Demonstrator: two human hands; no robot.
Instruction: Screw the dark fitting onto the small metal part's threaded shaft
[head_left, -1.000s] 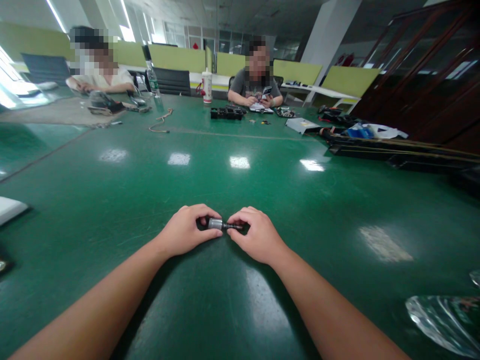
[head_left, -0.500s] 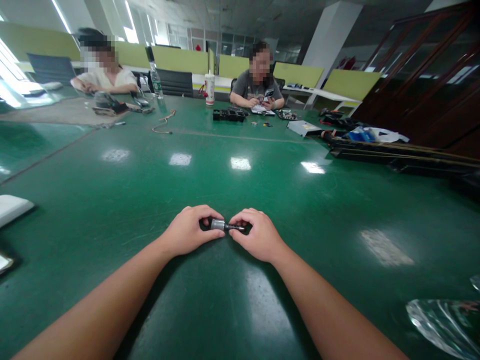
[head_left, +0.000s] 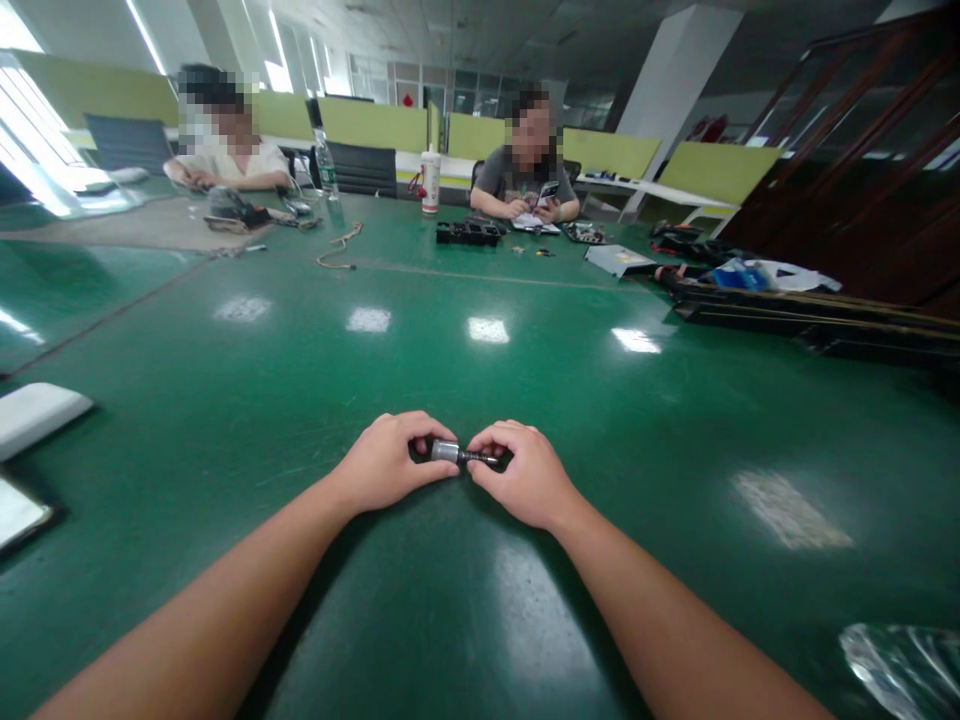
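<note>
A small silver cylindrical motor [head_left: 445,451] with a dark threaded shaft [head_left: 477,457] lies sideways between my hands, low over the green tabletop [head_left: 420,370]. My left hand [head_left: 394,462] has thumb and fingers closed around the cylinder end. The thumb and fingers of my right hand [head_left: 521,470] pinch the shaft, whose pale tip points toward the right palm. The fingertips of both hands nearly meet at the middle of the part.
Two people [head_left: 232,160] [head_left: 529,175] sit across the table. Near them are a bottle [head_left: 327,168], a white cup [head_left: 430,182], a black component [head_left: 469,233] and a metal box [head_left: 621,261]. White objects [head_left: 41,415] edge the left; clear plastic [head_left: 904,665] is lower right.
The camera view has shifted slightly, so the scene sits a little further right. Both hands keep their hold on the motor and its shaft.
</note>
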